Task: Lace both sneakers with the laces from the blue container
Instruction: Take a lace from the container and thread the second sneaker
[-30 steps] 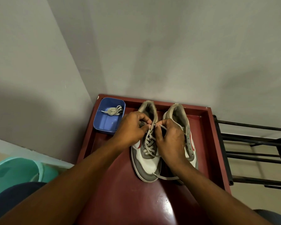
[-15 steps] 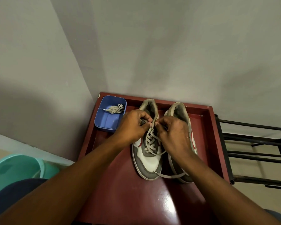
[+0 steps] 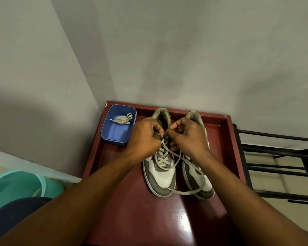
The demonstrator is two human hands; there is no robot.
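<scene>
Two grey-and-white sneakers stand side by side on a dark red table [image 3: 132, 219], toes toward me. The left sneaker [image 3: 159, 176] has a grey lace [image 3: 163, 156] crossed through its lower eyelets. My left hand [image 3: 144, 137] and my right hand [image 3: 188, 137] meet over its upper eyelets, fingertips pinching the lace there. A loose lace end [image 3: 185, 192] trails across the toe of the right sneaker [image 3: 197, 181], which shows no lacing. The blue container [image 3: 117, 134] sits at the table's back left with a second coiled lace [image 3: 124, 119] in it.
The table stands in a corner of grey walls and has a raised rim [image 3: 228, 132]. A black metal rack [image 3: 281, 157] is at its right. A teal plastic tub [image 3: 16, 185] sits on the floor at lower left.
Both hands have stayed at the left sneaker's top eyelets, working the lace. The loose end has slid to lie across both toes. The view has shifted slightly.
</scene>
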